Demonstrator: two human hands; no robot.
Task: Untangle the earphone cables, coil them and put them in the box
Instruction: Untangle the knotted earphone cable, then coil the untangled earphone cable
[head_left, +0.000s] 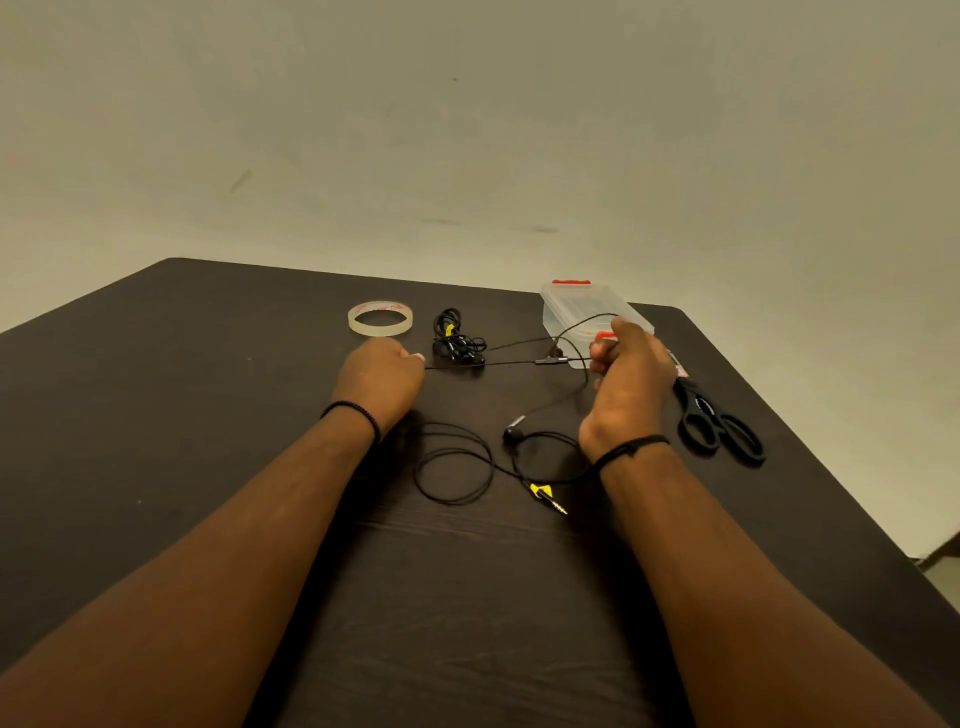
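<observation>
A black earphone cable (506, 362) is stretched taut between my hands above the dark table. My left hand (382, 376) pinches its left end. My right hand (626, 382) grips the other part, with a loop of cable arching over the fingers. More of this cable lies slack near me in loops (453, 462), with an earbud (513, 434) and a yellow-marked jack plug (548, 496). A second black earphone bundle (456, 338) lies tangled beyond the taut cable. The clear plastic box (584, 306) with red clips stands closed behind my right hand.
A roll of clear tape (380, 318) lies beyond my left hand. Black scissors (719, 423) lie to the right of my right hand, near the table's right edge (810, 441). A plain wall rises behind the table.
</observation>
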